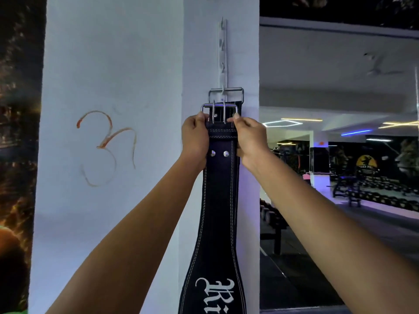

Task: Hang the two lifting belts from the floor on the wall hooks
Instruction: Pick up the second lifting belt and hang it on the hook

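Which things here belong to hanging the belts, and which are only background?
Belong:
front belt
rear belt's buckle, already on a hook
hook strip
left hand
right hand

Background:
orange wall mark
dumbbell rack
ceiling lights

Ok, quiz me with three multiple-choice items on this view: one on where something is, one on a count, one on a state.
1. Where does the hook rail sit?
A. On the white pillar above the belts
B. On the mirror
C. On the floor

2. How many prongs does the front buckle have?
A. One
B. Two
C. Four

3. What holds the front belt?
A. Nothing
B. Left hand only
C. Both hands

Answers:
1 A, it runs up the pillar.
2 B, two metal pins show.
3 C, the left hand and right hand grip its edges below the buckle.
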`<state>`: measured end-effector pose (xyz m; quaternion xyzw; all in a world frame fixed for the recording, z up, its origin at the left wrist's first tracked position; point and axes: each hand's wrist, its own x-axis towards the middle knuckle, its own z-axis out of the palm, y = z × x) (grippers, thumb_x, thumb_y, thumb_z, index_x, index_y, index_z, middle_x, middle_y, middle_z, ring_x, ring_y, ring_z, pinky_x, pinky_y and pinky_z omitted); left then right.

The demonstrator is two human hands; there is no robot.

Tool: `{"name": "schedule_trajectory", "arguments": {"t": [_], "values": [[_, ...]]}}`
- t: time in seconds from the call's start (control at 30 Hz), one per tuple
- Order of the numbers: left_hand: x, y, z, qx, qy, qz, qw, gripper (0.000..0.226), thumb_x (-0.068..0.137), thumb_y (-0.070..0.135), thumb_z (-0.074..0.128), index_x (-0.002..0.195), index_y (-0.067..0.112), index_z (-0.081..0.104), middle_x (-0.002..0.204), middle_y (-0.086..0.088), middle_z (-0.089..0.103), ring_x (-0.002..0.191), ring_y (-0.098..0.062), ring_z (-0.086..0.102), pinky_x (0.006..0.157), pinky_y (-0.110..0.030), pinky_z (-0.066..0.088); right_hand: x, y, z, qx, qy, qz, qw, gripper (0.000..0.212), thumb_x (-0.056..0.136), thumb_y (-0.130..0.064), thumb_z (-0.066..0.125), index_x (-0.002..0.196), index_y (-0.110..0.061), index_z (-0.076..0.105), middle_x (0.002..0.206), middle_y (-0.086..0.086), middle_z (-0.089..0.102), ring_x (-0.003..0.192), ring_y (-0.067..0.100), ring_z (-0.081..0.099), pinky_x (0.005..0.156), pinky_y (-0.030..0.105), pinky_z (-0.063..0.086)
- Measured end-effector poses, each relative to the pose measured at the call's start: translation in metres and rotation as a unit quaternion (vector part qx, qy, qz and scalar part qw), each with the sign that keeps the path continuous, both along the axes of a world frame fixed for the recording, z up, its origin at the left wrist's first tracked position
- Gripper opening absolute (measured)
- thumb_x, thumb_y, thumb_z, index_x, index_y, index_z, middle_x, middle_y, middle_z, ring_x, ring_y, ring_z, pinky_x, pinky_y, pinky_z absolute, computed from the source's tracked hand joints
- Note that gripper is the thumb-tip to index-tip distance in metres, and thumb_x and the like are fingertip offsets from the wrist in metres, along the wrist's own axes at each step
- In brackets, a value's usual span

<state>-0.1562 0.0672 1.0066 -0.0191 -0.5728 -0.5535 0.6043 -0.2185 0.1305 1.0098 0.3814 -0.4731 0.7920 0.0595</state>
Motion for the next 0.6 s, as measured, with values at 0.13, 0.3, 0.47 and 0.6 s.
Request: {"name": "schedule_trajectory", "arguments": {"t": [0.13, 0.3, 0.47, 0.6], "values": [[-0.046, -0.032, 0.044, -0.005, 0.017, 0.016, 1.0, 0.031, 0.1, 0.022, 0.036, 0.076, 0.016, 0.054, 0.073, 0.001, 0.055, 0.067, -0.014, 0.054, 0.066, -0.027, 0.048, -0.045, -0.033, 0.042, -0.029, 0.028, -0.024, 0.999, 0.03, 0.086, -0.031, 0.058, 0.057, -0.023, 0.064, 0.081, 0.009, 0.067, 0.089, 0.035, 0.064, 0.087, 0.057, 0.052], [-0.095, -0.06, 0.106, -0.012, 0.036, 0.037, 0.999, 0.027, 0.099, 0.022, 0.037, 0.089, 0.01, 0.059, 0.074, -0.001, 0.056, 0.077, -0.021, 0.055, 0.072, -0.032, 0.049, -0.094, -0.064, 0.103, -0.056, 0.052, -0.055, 0.996, 0.036, 0.083, -0.034, 0.059, 0.061, -0.006, 0.058, 0.072, 0.011, 0.058, 0.074, 0.029, 0.056, 0.079, 0.053, 0.053], [-0.129, -0.076, 0.162, -0.021, 0.036, 0.062, 0.997, 0.027, 0.098, 0.022, 0.04, 0.098, 0.007, 0.062, 0.096, -0.014, 0.062, 0.083, -0.025, 0.055, 0.073, -0.035, 0.049, -0.119, -0.077, 0.153, -0.104, 0.069, -0.068, 0.99, 0.04, 0.088, -0.025, 0.058, 0.089, 0.016, 0.058, 0.069, 0.01, 0.049, 0.067, 0.02, 0.043, 0.059, 0.03, 0.038], [-0.146, -0.084, 0.198, -0.037, 0.045, 0.071, 0.996, 0.029, 0.097, 0.019, 0.044, 0.106, 0.0, 0.063, 0.08, -0.009, 0.058, 0.076, -0.025, 0.054, 0.05, -0.026, 0.042, -0.132, -0.084, 0.184, -0.113, 0.073, -0.1, 0.986, 0.032, 0.087, -0.022, 0.058, 0.085, 0.01, 0.062, 0.057, 0.001, 0.044, 0.065, 0.019, 0.042, 0.056, 0.027, 0.035]]}}
